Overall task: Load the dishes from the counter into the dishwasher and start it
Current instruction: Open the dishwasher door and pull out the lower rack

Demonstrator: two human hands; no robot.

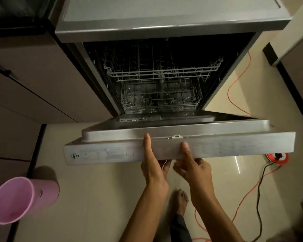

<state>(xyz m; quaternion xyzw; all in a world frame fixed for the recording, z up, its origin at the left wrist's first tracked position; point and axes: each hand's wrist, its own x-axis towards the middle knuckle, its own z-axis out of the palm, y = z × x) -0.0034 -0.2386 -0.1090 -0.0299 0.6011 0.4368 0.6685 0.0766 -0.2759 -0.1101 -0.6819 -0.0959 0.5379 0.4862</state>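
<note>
The steel dishwasher [164, 20] stands in front of me with its door [234, 147] tilted down, roughly half lowered. Both my hands hold the door's top edge near its middle. My left hand [153, 165] has its thumb on top of the edge and its fingers curled underneath. My right hand [192, 166] grips the edge the same way just to the right. Inside, the upper wire rack [164, 72] and the lower wire rack [161, 100] show no dishes. No dishes appear anywhere in view.
A pink plastic bin [19, 199] stands on the floor at the lower left. Brown cabinets [33, 84] flank the dishwasher's left side. An orange cable [238, 84] and a black cable [260, 189] trail over the tiled floor at right, near a red cord reel [277, 157]. My bare foot [180, 199] is below the door.
</note>
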